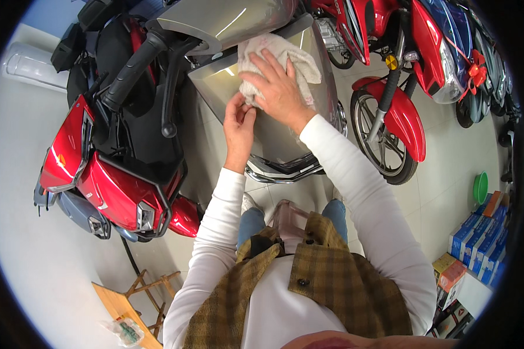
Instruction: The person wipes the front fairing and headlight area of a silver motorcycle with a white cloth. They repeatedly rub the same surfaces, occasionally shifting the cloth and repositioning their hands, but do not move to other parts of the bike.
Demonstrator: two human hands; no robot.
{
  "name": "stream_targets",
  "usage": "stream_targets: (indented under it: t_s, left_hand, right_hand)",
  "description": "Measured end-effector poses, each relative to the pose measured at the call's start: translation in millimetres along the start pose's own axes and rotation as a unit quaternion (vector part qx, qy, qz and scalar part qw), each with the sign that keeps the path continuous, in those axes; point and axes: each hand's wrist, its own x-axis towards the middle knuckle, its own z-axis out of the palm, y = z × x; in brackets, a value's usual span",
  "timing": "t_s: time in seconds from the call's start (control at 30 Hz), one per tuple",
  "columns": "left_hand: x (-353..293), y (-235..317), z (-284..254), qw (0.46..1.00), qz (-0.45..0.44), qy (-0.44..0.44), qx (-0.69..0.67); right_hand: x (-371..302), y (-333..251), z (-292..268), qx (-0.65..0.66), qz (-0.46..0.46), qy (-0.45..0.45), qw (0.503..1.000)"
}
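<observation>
A white, rumpled cloth (290,53) lies against the smooth grey-beige front panel (212,81) of a scooter. My right hand (278,90) is flat on top of it, fingers stretched and apart, pressing it to the panel. Lower and to the left, my left hand (240,125) has its fingers curled, with thumb and fingertips closed at the cloth's lower edge. The fingertips are partly hidden there. Above the cloth sits the scooter's upper cowl (227,23), with a black handlebar grip (135,67) and brake lever (172,93) reaching left.
A red and black scooter (119,192) stands close on the left. To the right is a red motorcycle's front wheel (384,134). A wooden stand (119,305) is at the lower left. Stacked blue boxes (477,241) and a green bowl (480,187) are at the right.
</observation>
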Motion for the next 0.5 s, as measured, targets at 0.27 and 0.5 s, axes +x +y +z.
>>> stream_targets:
  t_s: [0.27, 0.5]
  left_hand:
    - [-75, -63, -25, 0.996, -0.083, -0.021, -0.037]
    - [-81, -71, -14, 0.994, -0.078, 0.014, -0.079]
  right_hand:
    - [-81, -26, 2, 0.015, -0.033, -0.050, 0.998]
    - [-72, -27, 6, 0.022, -0.049, -0.067, 0.996]
